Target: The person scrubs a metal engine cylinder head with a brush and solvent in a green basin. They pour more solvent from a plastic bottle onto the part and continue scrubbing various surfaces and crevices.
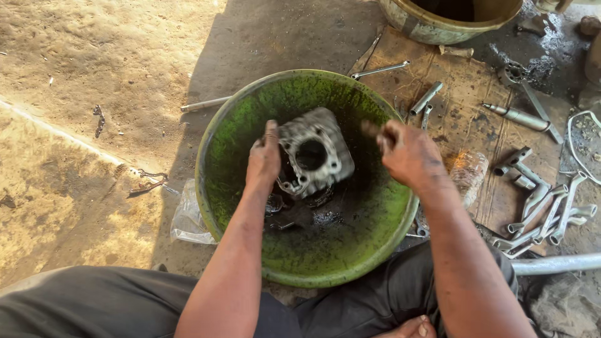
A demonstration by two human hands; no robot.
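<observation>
- Here we are over a big round green basin [250, 119], its inner wall mottled with grime and a dark oily pool sitting at the bottom.
- Tilted up out of that pool is a grey cast-metal engine cylinder [315, 152]: blocky, ribbed with fins along its lower edge, a round dark bore through the middle and small bolt holes at the corners.
- The left hand [263, 159] is clamped on the cylinder's left edge, fingers curled around it and gripping the metal, thumb side up.
- The right hand [405, 153] hovers just beside the cylinder's right edge, fingers closed around a small dark object [370, 129]; it is blurred, so its kind cannot be told.
- Both forearms are streaked with dark grease.
- Down in the oil, below the cylinder, lie a few small dark metal parts [325, 217], half sunk.
- Right of the basin, a stained wooden board [463, 106] lies on the ground, carrying a slim spanner [380, 69], short steel tubes and a long cylindrical tool [516, 116].
- Further right, a heap of pale metal socket wrenches [543, 213] lies near a thick pipe [557, 264].
- A crumpled clear plastic bottle [468, 175] sits just beside the basin's right rim.
- A scrap of clear plastic [188, 219] pokes out at the basin's left, on sandy dirt ground [81, 94].
- Another worn round tub [438, 25] stands at the top edge.
</observation>
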